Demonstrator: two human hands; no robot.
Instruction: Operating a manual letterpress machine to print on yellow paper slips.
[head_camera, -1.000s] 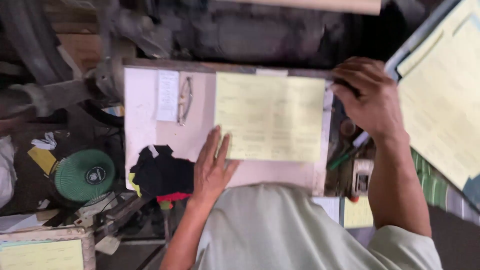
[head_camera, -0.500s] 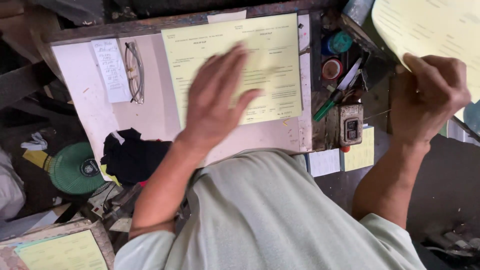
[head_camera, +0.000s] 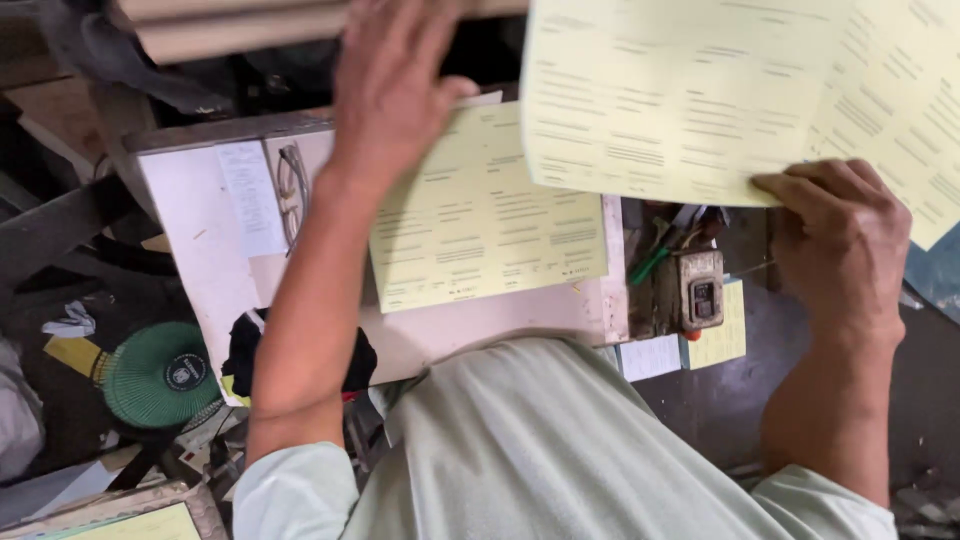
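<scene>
Since half a second ago, right hand has swung its pinched yellow sheet over the bench; left hand, fingers spread and empty, has lifted off the flat sheet below it.

Soft even daylight, dim corners, perhaps slight motion blur.

A pale yellow printed sheet is lifted off the desk, its lower edge pinched in the right hand. It spreads wide and slightly curved across the upper right. A second yellow printed sheet lies flat on the white desk, partly under the left hand.
</scene>
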